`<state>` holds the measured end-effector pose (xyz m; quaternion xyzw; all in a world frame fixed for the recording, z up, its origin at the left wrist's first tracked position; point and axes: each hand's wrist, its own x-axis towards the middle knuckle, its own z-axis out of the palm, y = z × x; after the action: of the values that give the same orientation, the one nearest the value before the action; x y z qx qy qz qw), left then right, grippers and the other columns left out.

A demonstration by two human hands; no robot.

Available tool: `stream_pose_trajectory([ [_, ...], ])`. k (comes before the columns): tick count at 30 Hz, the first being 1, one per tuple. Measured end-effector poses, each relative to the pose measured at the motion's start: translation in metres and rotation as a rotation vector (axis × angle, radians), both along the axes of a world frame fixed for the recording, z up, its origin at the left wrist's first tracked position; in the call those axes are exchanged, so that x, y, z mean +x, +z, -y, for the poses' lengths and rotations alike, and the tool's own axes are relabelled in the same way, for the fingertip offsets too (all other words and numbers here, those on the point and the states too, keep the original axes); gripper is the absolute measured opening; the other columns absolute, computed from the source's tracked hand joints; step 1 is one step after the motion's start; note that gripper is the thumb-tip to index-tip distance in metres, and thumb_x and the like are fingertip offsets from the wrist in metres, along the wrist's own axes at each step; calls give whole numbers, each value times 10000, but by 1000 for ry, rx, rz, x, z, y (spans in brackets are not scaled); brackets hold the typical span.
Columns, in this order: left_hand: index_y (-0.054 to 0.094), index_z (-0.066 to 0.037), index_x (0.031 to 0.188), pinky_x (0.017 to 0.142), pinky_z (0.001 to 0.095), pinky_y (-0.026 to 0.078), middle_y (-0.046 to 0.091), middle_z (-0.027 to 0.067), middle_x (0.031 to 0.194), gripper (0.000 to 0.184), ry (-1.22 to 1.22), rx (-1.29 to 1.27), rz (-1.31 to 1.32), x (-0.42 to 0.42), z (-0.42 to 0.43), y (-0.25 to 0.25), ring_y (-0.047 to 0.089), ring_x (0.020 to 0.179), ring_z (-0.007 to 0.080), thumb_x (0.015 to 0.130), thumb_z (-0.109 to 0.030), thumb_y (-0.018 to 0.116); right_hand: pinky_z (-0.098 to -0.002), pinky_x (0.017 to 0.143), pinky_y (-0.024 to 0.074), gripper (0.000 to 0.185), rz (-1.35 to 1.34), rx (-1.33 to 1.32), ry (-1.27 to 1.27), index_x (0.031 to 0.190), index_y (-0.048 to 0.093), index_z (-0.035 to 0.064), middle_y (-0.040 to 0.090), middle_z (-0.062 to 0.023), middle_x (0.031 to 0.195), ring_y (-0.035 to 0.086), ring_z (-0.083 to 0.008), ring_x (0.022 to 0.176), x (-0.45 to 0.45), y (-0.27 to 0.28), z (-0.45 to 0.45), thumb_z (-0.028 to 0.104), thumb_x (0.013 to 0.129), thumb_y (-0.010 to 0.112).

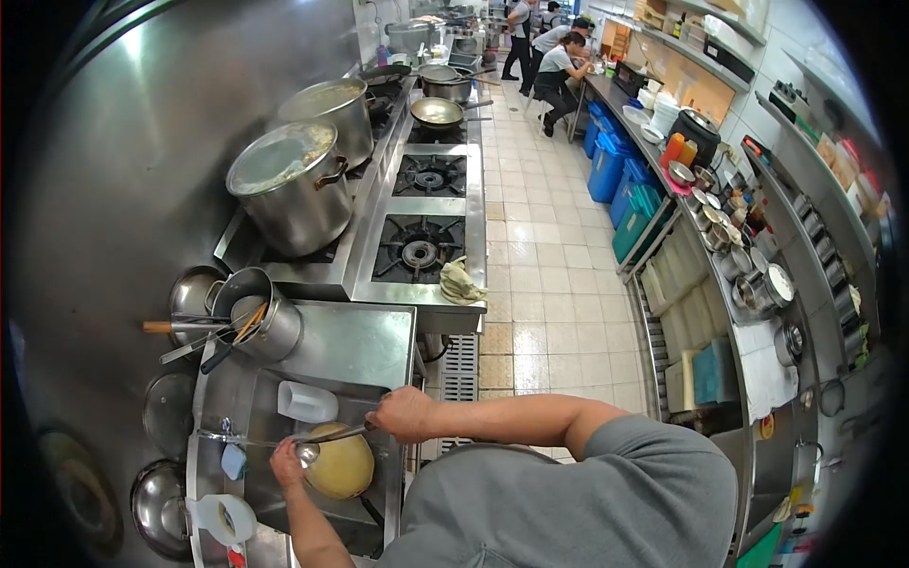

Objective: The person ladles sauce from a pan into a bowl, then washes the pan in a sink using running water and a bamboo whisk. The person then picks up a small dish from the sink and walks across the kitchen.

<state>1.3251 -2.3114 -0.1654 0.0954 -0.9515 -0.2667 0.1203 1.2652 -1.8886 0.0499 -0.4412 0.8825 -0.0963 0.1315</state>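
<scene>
My right hand is closed around the handle end of a metal ladle, held over the sink. At the ladle's other end, my left hand has its fingers closed by the shiny bowl. Below the ladle lies a round, yellowish pan-like vessel, with a dark handle apparently running toward the front. A white plastic container rests on its side behind it. The faucet reaches in from the left, near a blue sponge.
A pot of utensils stands behind the sink. Large stockpots and gas burners are farther off, with a cloth at the stove edge. A white pitcher sits front left. People are across the aisle.
</scene>
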Motion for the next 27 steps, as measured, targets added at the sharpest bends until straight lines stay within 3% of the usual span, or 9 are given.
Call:
stream_pose_trajectory([
  [3, 731, -2, 1088, 932, 408, 527, 726, 193, 1092, 236, 33, 48, -69, -18, -5, 32, 688, 1001, 358, 905, -95, 614, -459, 737, 575, 241, 25, -45, -88, 1057, 723, 137, 739, -129, 881, 729, -342, 878, -1, 8, -17, 168, 832, 643],
  [5, 733, -6, 1095, 895, 399, 528, 731, 195, 1069, 239, 67, -60, -116, -34, 9, 26, 696, 984, 337, 918, -118, 617, -468, 732, 562, 291, 116, -114, -146, 1152, 707, 182, 720, -133, 860, 714, -334, 865, -2, 18, -32, 169, 885, 592],
  [7, 736, -15, 1102, 879, 389, 525, 734, 191, 1061, 241, 246, 153, -169, -43, -4, 56, 699, 976, 312, 937, -145, 618, -461, 766, 557, 280, 163, -148, -207, 1137, 719, 196, 727, -121, 907, 709, -324, 903, -2, 28, -43, 184, 883, 603],
  [14, 744, 15, 1070, 859, 371, 535, 755, 154, 1042, 274, 526, 333, -448, -80, -10, 36, 694, 910, 262, 954, -222, 671, -453, 839, 546, 325, 346, -343, -347, 1198, 721, 211, 739, -115, 1044, 694, -336, 958, 8, 25, -71, 213, 895, 602],
  [20, 737, 24, 1045, 831, 379, 541, 742, 168, 1026, 275, 797, 528, -319, -83, -33, 42, 675, 868, 268, 947, -228, 692, -457, 844, 552, 377, 387, -368, -356, 1242, 706, 215, 743, -120, 1043, 700, -339, 955, 10, -9, -79, 200, 875, 621],
  [21, 737, 24, 1045, 831, 379, 541, 742, 168, 1026, 275, 798, 527, -321, -84, -25, 34, 675, 868, 268, 947, -228, 692, -457, 844, 552, 377, 387, -369, -355, 1242, 706, 215, 743, -120, 1043, 700, -339, 955, 13, -6, -81, 200, 875, 621],
  [23, 737, 19, 1002, 843, 390, 537, 734, 166, 995, 174, 336, 431, -378, -82, -12, 27, 673, 868, 285, 932, -123, 664, -455, 825, 560, 395, 302, -303, -313, 1252, 702, 205, 745, -123, 1029, 709, -333, 932, 18, 2, -85, 179, 864, 636],
  [27, 730, 2, 995, 854, 396, 530, 726, 171, 968, 157, 119, 190, -228, -76, -13, 59, 677, 897, 306, 887, -5, 616, -477, 726, 557, 373, 173, -269, -254, 1257, 695, 183, 738, -136, 951, 705, -348, 835, 23, -1, -78, 237, 891, 645],
])
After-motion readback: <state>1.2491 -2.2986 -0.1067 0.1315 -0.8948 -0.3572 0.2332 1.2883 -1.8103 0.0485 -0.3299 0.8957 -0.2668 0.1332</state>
